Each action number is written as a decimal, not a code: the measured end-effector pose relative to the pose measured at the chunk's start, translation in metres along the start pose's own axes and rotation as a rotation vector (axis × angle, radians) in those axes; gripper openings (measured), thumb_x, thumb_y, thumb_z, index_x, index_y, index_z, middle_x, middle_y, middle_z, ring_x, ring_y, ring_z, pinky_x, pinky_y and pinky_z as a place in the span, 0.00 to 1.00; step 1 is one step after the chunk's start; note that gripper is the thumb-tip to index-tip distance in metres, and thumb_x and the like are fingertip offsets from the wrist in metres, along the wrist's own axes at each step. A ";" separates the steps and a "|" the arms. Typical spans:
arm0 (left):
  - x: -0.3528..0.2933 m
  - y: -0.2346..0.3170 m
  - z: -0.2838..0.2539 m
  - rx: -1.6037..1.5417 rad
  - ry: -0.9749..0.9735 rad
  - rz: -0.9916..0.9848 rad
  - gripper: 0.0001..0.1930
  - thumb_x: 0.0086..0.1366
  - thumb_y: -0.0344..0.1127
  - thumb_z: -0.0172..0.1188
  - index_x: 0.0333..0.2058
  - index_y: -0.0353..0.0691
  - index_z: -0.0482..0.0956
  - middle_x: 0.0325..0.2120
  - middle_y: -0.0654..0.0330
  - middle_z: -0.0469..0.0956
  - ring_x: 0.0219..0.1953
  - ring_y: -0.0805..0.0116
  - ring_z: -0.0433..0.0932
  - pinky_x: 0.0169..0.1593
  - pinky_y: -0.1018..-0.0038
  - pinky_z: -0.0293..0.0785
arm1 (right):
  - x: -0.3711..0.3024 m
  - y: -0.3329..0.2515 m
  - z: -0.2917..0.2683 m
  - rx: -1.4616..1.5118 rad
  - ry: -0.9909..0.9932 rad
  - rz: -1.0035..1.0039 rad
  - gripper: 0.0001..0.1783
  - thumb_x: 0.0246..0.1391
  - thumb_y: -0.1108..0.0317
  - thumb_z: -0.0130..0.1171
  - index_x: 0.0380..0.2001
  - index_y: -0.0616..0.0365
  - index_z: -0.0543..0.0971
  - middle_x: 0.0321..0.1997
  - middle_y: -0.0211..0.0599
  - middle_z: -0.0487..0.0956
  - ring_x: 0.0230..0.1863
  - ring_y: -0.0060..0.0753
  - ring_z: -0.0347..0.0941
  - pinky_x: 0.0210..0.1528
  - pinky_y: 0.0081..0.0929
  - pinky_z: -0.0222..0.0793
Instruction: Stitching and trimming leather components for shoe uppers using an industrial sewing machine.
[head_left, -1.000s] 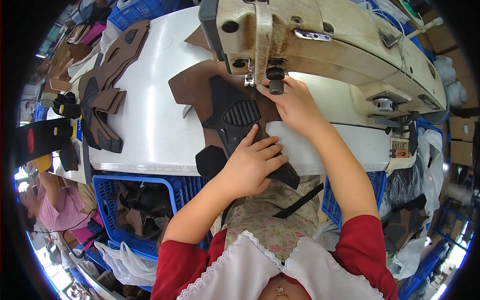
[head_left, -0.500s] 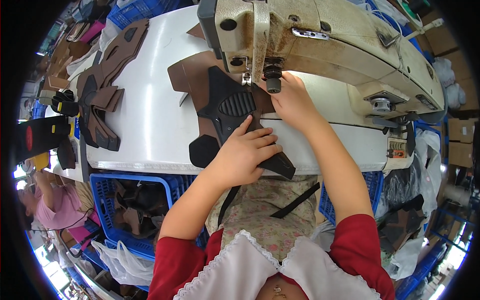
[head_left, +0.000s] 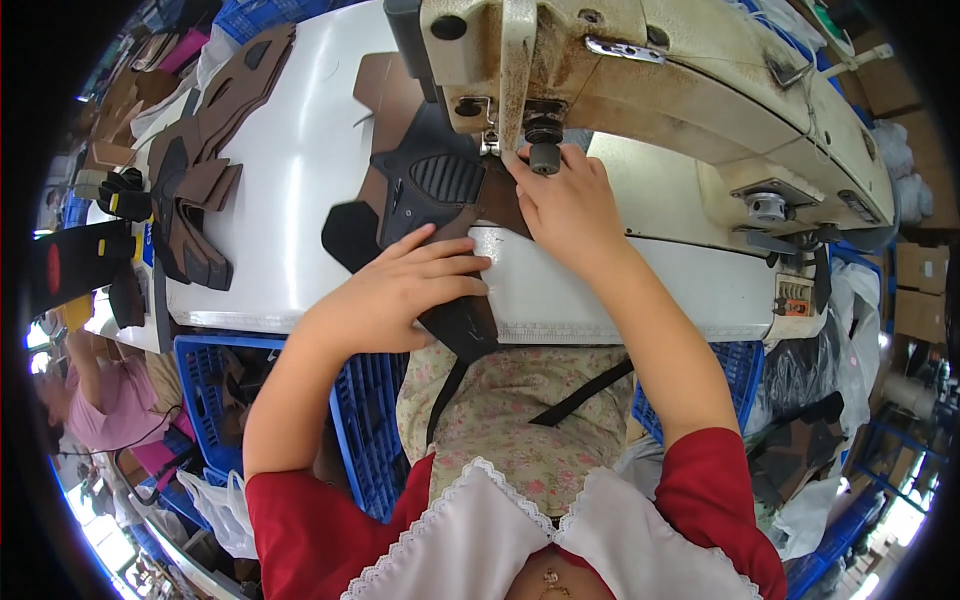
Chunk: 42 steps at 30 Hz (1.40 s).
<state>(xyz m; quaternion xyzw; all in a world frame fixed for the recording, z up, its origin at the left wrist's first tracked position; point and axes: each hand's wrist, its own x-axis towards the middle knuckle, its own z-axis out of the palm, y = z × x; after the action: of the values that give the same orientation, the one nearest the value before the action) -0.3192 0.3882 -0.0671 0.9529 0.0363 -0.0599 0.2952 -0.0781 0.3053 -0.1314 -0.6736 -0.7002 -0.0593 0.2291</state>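
Note:
A brown and black shoe upper (head_left: 398, 205) with a ribbed black panel lies on the white table, its right edge beneath the presser foot (head_left: 489, 144) of a sewing machine. My left hand (head_left: 395, 295) rests flat on its near part, fingers stretched out and slightly spread. One black end of the upper hangs over the table's front edge. Beside the needle, my right hand (head_left: 575, 210) is closed on the upper's right edge, thumb and forefinger close to the foot. The machine's dark knob partly covers those fingers.
The worn cream sewing machine (head_left: 690, 110) arches over the table's right side. Stacked brown upper pieces (head_left: 200, 180) lie at the left. Blue crates (head_left: 205, 400) stand below the front edge. Another person in a pink top (head_left: 115, 405) sits at far left.
The shoe upper has turned, its near end swinging left and its far end shifting right. My left hand has moved left with it. My right hand stays beside the needle, slightly lower.

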 end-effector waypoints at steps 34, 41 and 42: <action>0.077 -0.002 0.048 0.032 0.856 -0.233 0.17 0.47 0.21 0.51 0.33 0.38 0.85 0.40 0.55 0.86 0.50 0.56 0.83 0.61 0.58 0.75 | 0.018 0.021 -0.007 0.233 -0.048 0.028 0.13 0.51 0.76 0.60 0.40 0.53 0.86 0.42 0.30 0.77 0.46 0.40 0.74 0.46 0.36 0.77; 0.080 -0.005 0.047 0.099 0.838 -0.203 0.16 0.47 0.21 0.50 0.32 0.38 0.84 0.40 0.56 0.86 0.50 0.57 0.83 0.61 0.58 0.76 | 0.016 0.023 0.000 0.218 -0.004 0.015 0.15 0.51 0.76 0.60 0.43 0.53 0.84 0.42 0.31 0.77 0.46 0.41 0.74 0.45 0.35 0.77; 0.080 -0.005 0.047 0.096 0.839 -0.207 0.16 0.47 0.20 0.50 0.33 0.38 0.84 0.40 0.56 0.86 0.50 0.57 0.83 0.61 0.58 0.75 | 0.016 0.023 0.001 0.212 0.004 0.016 0.15 0.51 0.76 0.60 0.43 0.53 0.84 0.43 0.31 0.77 0.46 0.41 0.74 0.45 0.35 0.77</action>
<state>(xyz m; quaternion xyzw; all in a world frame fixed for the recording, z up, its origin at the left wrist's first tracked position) -0.2447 0.3685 -0.1194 0.8986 0.2458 0.3017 0.2027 -0.0559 0.3222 -0.1305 -0.6509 -0.6968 0.0155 0.3009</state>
